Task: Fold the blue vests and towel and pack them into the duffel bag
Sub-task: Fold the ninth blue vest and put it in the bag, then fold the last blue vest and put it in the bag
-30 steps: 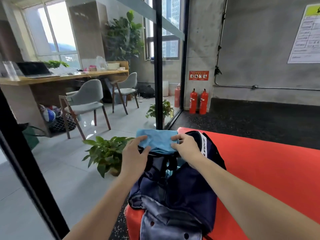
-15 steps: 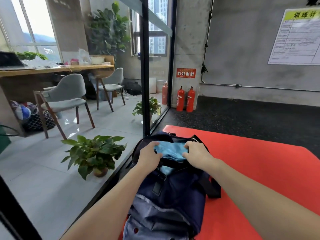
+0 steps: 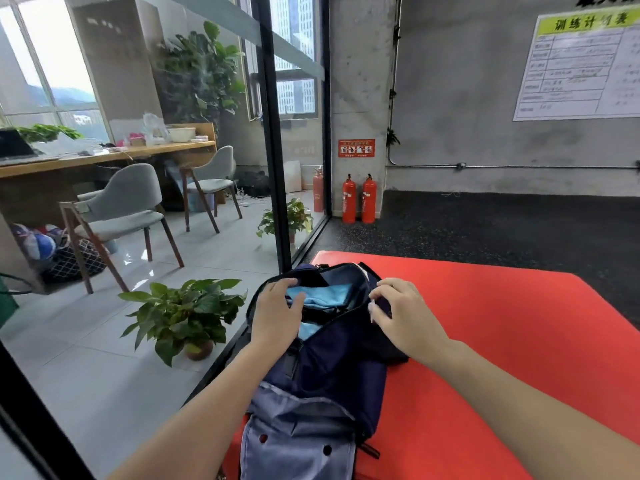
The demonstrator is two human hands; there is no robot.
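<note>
The left hand [image 3: 277, 315] sits just below the middle of the frame, at the left edge of the bag's opening. Its fingers are spread and nearly straight, and the fingertips lie on the light blue cloth [image 3: 320, 299] inside; it holds nothing. The left arm comes up from the bottom of the frame and leans toward the right.

The right hand [image 3: 403, 315] is on the right side of the opening. Its fingers are bent and pinch the dark rim of the bag there. The right arm comes in from the lower right corner.

Between the two hands, the dark blue duffel bag [image 3: 332, 368] is unzipped. The folded blue cloth lies down inside it (I cannot tell whether it is a vest or the towel). The bag has a paler grey-blue end [image 3: 298, 445] at the bottom of the frame.

The bag lies on a red mat [image 3: 485, 341], near the mat's left edge. Left of the bag, behind a glass wall, stands a green potted plant [image 3: 183, 313].
</note>
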